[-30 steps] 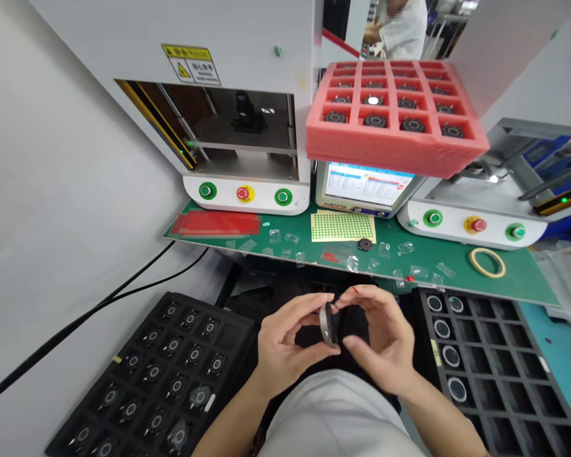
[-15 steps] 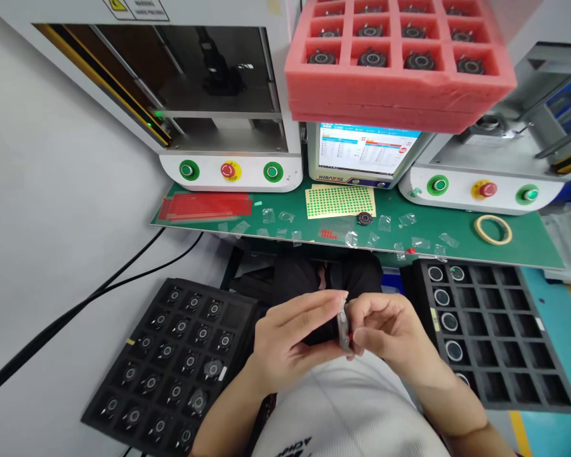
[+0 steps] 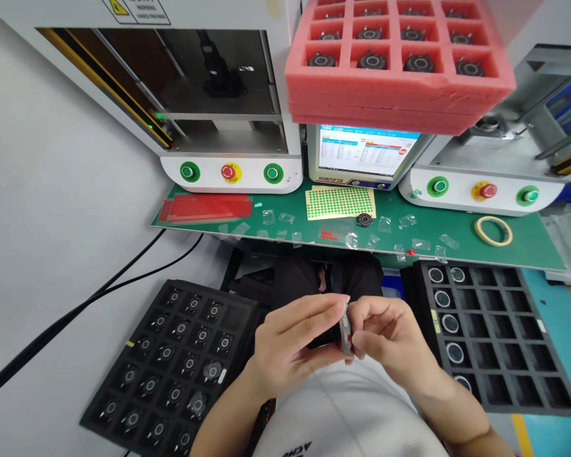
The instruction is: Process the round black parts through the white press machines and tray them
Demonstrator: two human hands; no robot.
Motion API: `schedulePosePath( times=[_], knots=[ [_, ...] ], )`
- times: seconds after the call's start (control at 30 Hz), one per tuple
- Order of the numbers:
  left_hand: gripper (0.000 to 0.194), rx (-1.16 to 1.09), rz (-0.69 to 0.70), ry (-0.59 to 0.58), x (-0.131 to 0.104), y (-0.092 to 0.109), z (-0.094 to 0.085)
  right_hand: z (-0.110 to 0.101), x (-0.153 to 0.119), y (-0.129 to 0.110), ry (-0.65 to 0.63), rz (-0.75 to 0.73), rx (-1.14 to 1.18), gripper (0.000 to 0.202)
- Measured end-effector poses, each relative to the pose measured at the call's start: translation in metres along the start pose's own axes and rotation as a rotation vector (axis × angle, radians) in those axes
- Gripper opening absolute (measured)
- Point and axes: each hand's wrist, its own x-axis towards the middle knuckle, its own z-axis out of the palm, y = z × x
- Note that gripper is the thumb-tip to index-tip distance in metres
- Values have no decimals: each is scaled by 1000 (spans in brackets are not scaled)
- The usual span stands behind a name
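The left hand (image 3: 297, 339) and the right hand (image 3: 390, 336) meet at one round case (image 3: 346, 330), held up just in front of the bench (image 3: 533, 246), clear of its near edge. The left hand is clamped on the rim, fingers at the side toward the bench, thumb at the side away from it. The right hand's thumb and forefinger are bent against the right-facing side, beside a red bit (image 3: 351, 340); I can't tell whether they actually pinch it.

The case stands on edge, its grey rim turned up. It looks stiff and probably light enough for one hand. The rim seems smooth, perhaps metal, so it could slip if the grip slackens; the flat faces may scratch or smudge. The rim, taken at two opposite points as the left hand has it, looks the best place to hold. The red bit looks small and thin, likely needing fingertips or a nail.

A dark round part (image 3: 364, 219) lies on the bench, and black trays stand in front of it, the left tray (image 3: 232, 315) and the right tray (image 3: 523, 358).
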Motion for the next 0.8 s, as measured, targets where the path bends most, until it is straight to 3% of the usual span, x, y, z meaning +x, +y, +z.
schedulePosePath(
  times=[0.23, 0.37, 0.47, 0.57, 0.63, 0.8],
  knots=[
    [60, -31, 72, -17, 1, -7, -3, 6, 6, 10, 16, 58, 210, 24],
    [58, -226, 36, 15, 3, -13, 0, 9, 7, 8, -39, 101, 263, 34],
    [58, -538, -168, 66, 3, -16, 6, 7, 5, 0, -24, -21, 218, 31],
    [50, -849, -400, 123, 4, -16, 12, 2, 3, -8, 121, -179, 163, 21],
    [40, -1018, -534, 134, 5, -13, 15, -1, 3, -10, 179, -200, 137, 16],
    [33, -1284, -766, 123, 8, -4, 20, -4, 1, -6, 124, -249, 55, 16]
  ],
)
